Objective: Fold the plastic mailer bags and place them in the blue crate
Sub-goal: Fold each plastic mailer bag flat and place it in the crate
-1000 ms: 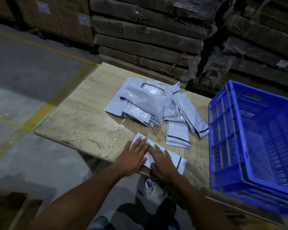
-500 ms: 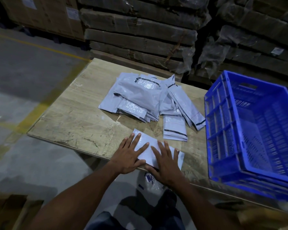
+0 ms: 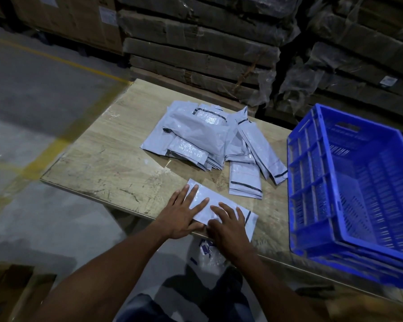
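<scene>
1. Since a second ago, right hand [image 3: 228,226] slid rightward along the mailer bag [image 3: 221,203].
2. Both it and left hand [image 3: 183,211] press flat-fingered at wooden table [image 3: 107,163] edge.
3. Blue crate [image 3: 349,189] stands right; wrapped cardboard stacks [image 3: 196,49] behind.

**Warehouse floor, packing station**

Looks like a warehouse or stockroom. Stacks of flattened cardboard [image 3: 196,49] wrapped in plastic film, piled high just beyond the far edge of a worn wooden table [image 3: 107,163]. Bare concrete floor [image 3: 33,108] marked with yellow lane lines [image 3: 63,62]. Labelled cartons [image 3: 79,22] at far left. Dim lighting overall.
</scene>
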### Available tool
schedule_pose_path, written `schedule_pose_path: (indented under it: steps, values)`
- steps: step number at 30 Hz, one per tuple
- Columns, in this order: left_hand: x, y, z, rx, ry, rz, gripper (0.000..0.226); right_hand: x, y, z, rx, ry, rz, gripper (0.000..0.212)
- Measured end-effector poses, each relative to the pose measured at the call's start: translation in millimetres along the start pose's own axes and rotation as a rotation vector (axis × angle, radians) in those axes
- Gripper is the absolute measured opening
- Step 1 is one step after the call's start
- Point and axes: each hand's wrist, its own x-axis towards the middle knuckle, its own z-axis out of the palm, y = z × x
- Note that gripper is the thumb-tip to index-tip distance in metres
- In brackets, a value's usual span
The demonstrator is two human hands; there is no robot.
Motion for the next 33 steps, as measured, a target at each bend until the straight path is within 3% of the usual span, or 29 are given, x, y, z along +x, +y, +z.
schedule_pose_path:
  steps: [5,9,11,14,19,21,23,26,28,30,33]
  values:
    - [-5,8,-8,0.044,0.061,-0.036,0.074,7,0,-3,-0.033,0.064,-0.016,0.012]
    - [-3,2,-13,0.063,0.074,-0.050,0.065,7,7,-15,0.081,0.155,-0.085,0.008]
    - [-2,2,-17,0.002,0.099,-0.054,0.060,0,7,-23,0.085,0.169,-0.145,0.018]
    - [2,6,-25,-0.056,0.071,-0.054,0.061,-12,-7,-37,-0.085,0.015,-0.271,0.055]
    - [6,9,-32,-0.197,0.127,-0.001,0.063,-4,2,-39,-0.208,-0.251,-0.336,0.068]
    - [7,12,-33,-0.273,0.201,-0.003,0.065,11,13,-47,-0.158,-0.273,-0.335,0.049]
    - [8,21,-36,-0.374,0.279,-0.077,0.070,23,23,-67,-0.140,-0.239,-0.295,0.027]
    - [11,30,-29,-0.414,0.292,-0.202,0.081,31,39,-104,0.006,-0.113,-0.143,0.034]
    - [16,35,-20,-0.306,0.199,-0.225,0.084,38,55,-130,0.035,-0.040,-0.068,0.045]
    - [24,47,-17,-0.238,0.068,-0.217,0.089,43,74,-160,0.078,0.088,-0.016,0.036]
    - [39,74,-21,-0.201,-0.004,-0.166,0.094,44,105,-203,0.119,0.299,0.073,0.026]
